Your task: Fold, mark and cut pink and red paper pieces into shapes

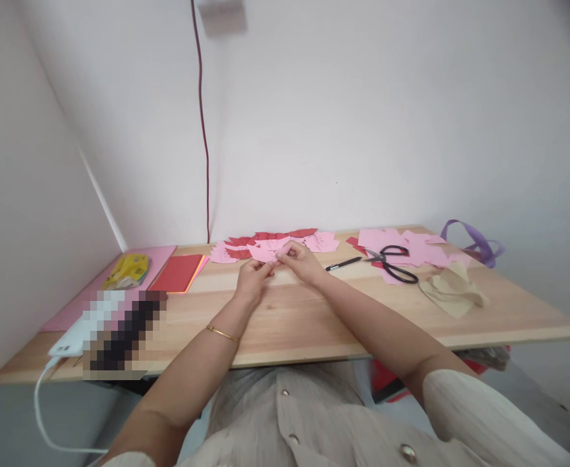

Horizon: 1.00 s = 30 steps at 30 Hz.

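Observation:
Both my hands meet over the middle of the wooden table (pixel 314 324). My left hand (pixel 253 280) and my right hand (pixel 300 259) pinch a small pink paper piece (pixel 264 253) between their fingertips. Just behind it lies a row of pink and red cut paper pieces (pixel 275 241). A gold bangle sits on my left wrist.
Black scissors (pixel 394 263) lie on pink paper scraps (pixel 411 246) at the right, with a black pen (pixel 344 263) beside them. Beige pieces (pixel 452 292) and a purple ribbon (pixel 474 243) are further right. Red and yellow sheets (pixel 178 272), a yellow pack (pixel 128 270) and a white charger lie at the left.

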Each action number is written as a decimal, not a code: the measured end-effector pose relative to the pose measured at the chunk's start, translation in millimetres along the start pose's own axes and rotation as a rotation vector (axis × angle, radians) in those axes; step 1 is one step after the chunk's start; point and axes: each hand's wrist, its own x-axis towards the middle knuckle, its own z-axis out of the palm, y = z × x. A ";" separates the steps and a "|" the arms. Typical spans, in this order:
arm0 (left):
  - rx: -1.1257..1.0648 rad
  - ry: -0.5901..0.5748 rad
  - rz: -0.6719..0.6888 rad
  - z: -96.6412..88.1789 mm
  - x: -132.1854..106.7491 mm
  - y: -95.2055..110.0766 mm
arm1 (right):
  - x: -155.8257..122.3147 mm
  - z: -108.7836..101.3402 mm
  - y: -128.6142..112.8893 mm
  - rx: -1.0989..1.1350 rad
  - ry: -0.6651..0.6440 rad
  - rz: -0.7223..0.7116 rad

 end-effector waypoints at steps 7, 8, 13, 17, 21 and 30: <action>0.026 0.006 0.003 -2.5 2.8 -8.0 | -0.9 0.4 3.0 -0.008 0.012 0.033; 0.027 0.005 0.001 -2.8 3.0 -8.9 | -1.0 0.5 3.2 -0.003 0.017 0.040; 0.034 0.008 -0.005 -3.1 3.1 -9.9 | -0.8 1.5 3.6 0.023 0.035 0.090; 0.038 0.011 -0.003 -3.5 3.4 -10.6 | -0.7 1.3 2.9 0.004 0.035 0.090; 0.039 0.026 -0.021 -3.7 3.1 -11.4 | 0.4 -0.4 6.2 -0.004 0.034 0.121; -0.051 -0.057 -0.068 0.1 -1.2 -3.7 | 1.0 -1.3 9.1 0.000 0.053 0.098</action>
